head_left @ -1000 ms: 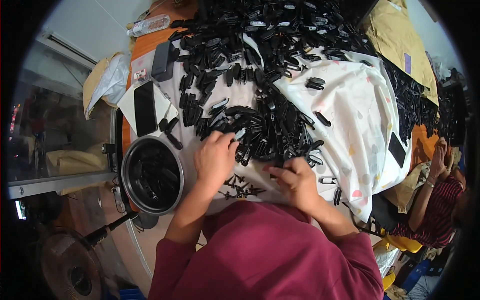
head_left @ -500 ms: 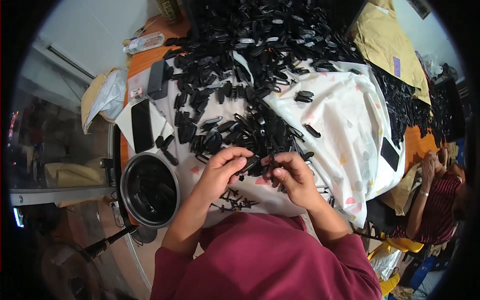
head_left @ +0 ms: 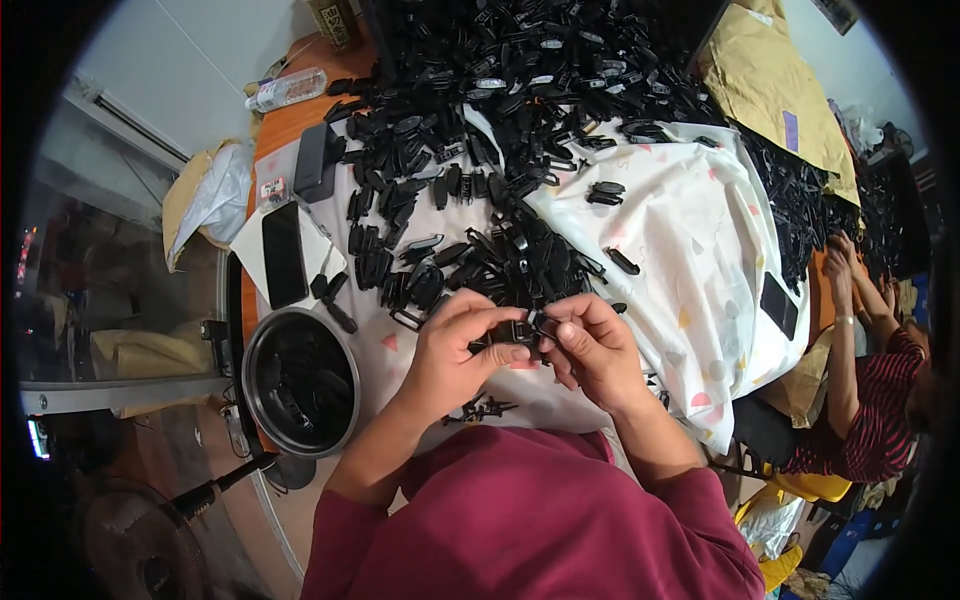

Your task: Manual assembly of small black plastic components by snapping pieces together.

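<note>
My left hand (head_left: 455,350) pinches a small black plastic piece (head_left: 519,331) between thumb and fingers, just above the cloth's near part. Close against it, the fingertips of my right hand (head_left: 602,352) are closed on another dark piece (head_left: 543,323), which touches or nearly touches the first. Their exact kind is too small to make out. Beyond my hands spreads a heap of similar black clip-like pieces (head_left: 500,245). Several thin dark pin-like parts (head_left: 485,408) lie near my left wrist.
A metal bowl (head_left: 352,350) holding black pieces stands left. Phones (head_left: 283,255) (head_left: 779,306), a dark box (head_left: 315,160) and a clear bottle (head_left: 287,89) lie about the patterned cloth (head_left: 690,240). A big paper sack (head_left: 775,90) is far right; a person in striped clothing (head_left: 870,400) sits right.
My hands have come closer together, bringing the two pieces against each other, and the left piece is turned. The person at the right has reached their hands farther toward the black heap.
</note>
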A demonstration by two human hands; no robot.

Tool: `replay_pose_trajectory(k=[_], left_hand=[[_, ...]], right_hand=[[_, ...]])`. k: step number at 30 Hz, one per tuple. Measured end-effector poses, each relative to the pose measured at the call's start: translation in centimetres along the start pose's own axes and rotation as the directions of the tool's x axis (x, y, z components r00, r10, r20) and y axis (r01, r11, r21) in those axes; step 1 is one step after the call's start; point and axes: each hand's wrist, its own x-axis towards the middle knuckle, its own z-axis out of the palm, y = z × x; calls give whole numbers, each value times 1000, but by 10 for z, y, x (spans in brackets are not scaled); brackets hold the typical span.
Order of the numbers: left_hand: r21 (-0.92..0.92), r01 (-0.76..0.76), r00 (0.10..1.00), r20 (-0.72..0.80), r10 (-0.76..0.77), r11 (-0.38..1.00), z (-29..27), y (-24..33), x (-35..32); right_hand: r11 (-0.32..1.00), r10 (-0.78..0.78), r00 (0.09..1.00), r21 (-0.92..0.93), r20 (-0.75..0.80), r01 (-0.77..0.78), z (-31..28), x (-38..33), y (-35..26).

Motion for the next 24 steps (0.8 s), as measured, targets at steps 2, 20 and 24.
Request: replay_pose_trajectory(k=[2,20,24], left_hand=[[278,-183,981,-15,195,943,2,4,3],[-408,276,941,-72,-332,870,29,-3,-20],[-515,151,946,-172,-275,843,44,-11,-27]], right_hand=[[999,-13,1000,36,-12,14,1,-2,-3],[953,-157,985,-272,-76,131,13,-3,6],[862,-254,951,-486,-173,142,14,-10,23]])
